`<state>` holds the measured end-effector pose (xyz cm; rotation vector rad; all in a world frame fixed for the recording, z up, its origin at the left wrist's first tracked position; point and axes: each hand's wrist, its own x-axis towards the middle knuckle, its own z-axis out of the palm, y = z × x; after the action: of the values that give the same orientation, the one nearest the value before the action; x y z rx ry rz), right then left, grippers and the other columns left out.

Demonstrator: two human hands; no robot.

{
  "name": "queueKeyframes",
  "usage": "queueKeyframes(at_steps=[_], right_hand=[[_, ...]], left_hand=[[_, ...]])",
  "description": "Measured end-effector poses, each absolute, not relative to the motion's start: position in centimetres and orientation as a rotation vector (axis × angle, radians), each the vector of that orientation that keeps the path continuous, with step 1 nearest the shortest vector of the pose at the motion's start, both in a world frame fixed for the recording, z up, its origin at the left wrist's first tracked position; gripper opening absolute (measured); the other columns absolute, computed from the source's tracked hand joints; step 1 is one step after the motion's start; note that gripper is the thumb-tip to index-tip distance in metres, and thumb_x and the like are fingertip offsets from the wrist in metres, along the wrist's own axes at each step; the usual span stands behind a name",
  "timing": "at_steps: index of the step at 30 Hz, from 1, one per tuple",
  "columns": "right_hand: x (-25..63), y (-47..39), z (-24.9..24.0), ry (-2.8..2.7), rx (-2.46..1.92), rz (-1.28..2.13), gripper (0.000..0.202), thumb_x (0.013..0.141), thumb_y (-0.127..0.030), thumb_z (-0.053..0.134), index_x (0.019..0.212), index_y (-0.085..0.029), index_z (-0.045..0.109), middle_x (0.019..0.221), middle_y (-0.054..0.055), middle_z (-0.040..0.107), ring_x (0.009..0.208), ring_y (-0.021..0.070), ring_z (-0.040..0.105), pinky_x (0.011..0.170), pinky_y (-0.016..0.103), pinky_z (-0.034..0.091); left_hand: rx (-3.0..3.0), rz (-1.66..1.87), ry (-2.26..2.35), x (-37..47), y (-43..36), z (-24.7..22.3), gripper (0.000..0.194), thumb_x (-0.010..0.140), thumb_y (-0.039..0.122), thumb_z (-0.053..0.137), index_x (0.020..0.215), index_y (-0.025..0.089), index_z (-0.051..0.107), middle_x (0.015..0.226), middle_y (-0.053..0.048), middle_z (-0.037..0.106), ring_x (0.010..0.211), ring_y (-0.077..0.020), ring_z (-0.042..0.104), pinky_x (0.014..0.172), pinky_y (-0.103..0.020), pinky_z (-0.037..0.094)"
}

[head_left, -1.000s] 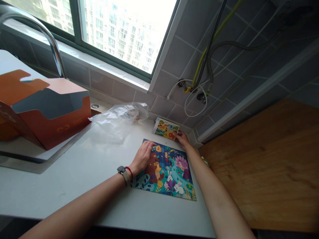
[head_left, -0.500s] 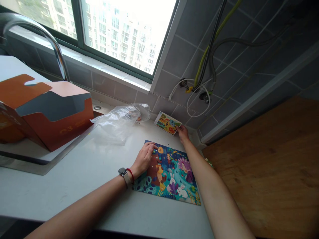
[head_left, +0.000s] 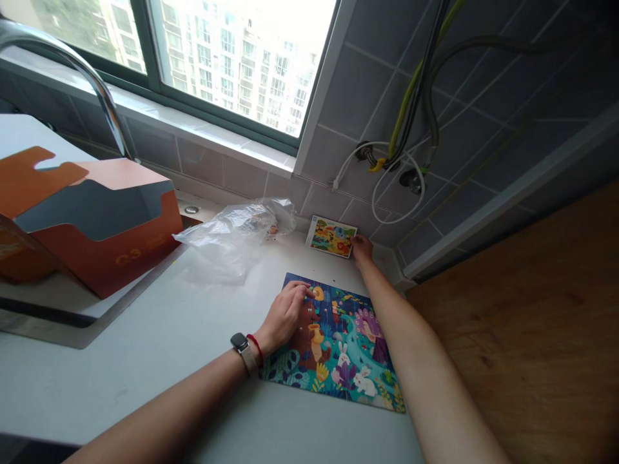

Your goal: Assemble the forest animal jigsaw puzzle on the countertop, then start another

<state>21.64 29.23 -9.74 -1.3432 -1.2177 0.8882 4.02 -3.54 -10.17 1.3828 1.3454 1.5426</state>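
Observation:
A jigsaw puzzle (head_left: pixel 338 361) with rabbits, a peacock and a fox-like animal lies on the white counter. On its upper left part rests my left hand (head_left: pixel 286 314), fingers stretched out and gripping nothing; a watch and a red band circle that wrist. Beyond the puzzle, a small picture card (head_left: pixel 333 237) with bright animals leans or lies against the tiled wall; which one, I cannot tell. My right hand (head_left: pixel 362 251) pinches the card's right edge, and my right forearm passes over the puzzle's right side.
A crumpled clear plastic bag (head_left: pixel 232 238) sits left of the card. Farther left stands an opened orange box (head_left: pixel 130 251) by the sink and its curved tap (head_left: pixel 104 96). Cables and a white cord (head_left: pixel 374 200) hang from the wall. A wooden surface (head_left: pixel 512 335) borders the right.
The card has turned slightly and sits closer to level along the wall, with my right hand still at its right edge. My left hand stays on the puzzle; the view has shifted a little.

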Motion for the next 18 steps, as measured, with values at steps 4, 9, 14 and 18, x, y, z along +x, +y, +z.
queueKeyframes(at_steps=[4, 9, 14, 18], right_hand=[[21.6, 29.5, -10.5, -1.181, -1.34, 0.877, 0.019, 0.076, -0.033, 0.075, 0.086, -0.018, 0.067, 0.076, 0.002, 0.074, 0.079, 0.0198, 0.073, 0.063, 0.025, 0.056], [21.9, 28.6, -10.9, -1.151, -1.298, 0.938, 0.026, 0.076, -0.038, 0.079, 0.088, -0.018, 0.068, 0.079, 0.003, 0.076, 0.082, 0.0207, 0.075, 0.062, 0.025, 0.058], [22.3, 27.2, -10.9, -1.128, -1.243, 1.016, 0.036, 0.075, -0.039, 0.084, 0.1, -0.019, 0.067, 0.093, 0.005, 0.08, 0.087, 0.0218, 0.078, 0.067, 0.028, 0.063], [22.7, 26.4, -10.6, -1.138, -1.244, 1.041, 0.043, 0.073, -0.04, 0.087, 0.105, -0.02, 0.066, 0.094, 0.005, 0.081, 0.088, 0.0231, 0.079, 0.068, 0.03, 0.064]], left_hand=[[1.399, 1.528, 1.346, 4.0, -3.5, -10.1, 0.051, 0.11, 0.048, 0.033, 0.096, 0.022, 0.075, 0.122, -0.01, 0.069, 0.118, -0.0262, 0.065, 0.108, -0.042, 0.049], [1.408, 1.53, 1.356, 4.0, -3.6, -10.1, 0.052, 0.11, 0.048, 0.032, 0.096, 0.022, 0.075, 0.122, -0.01, 0.07, 0.117, -0.0259, 0.066, 0.107, -0.042, 0.05], [1.411, 1.531, 1.358, 4.0, -3.6, -10.2, 0.052, 0.11, 0.049, 0.032, 0.097, 0.021, 0.075, 0.121, -0.01, 0.07, 0.116, -0.0257, 0.066, 0.106, -0.042, 0.05], [1.417, 1.53, 1.373, 4.1, -3.5, -10.2, 0.053, 0.11, 0.05, 0.032, 0.096, 0.021, 0.075, 0.121, -0.01, 0.07, 0.116, -0.026, 0.067, 0.106, -0.043, 0.051]])
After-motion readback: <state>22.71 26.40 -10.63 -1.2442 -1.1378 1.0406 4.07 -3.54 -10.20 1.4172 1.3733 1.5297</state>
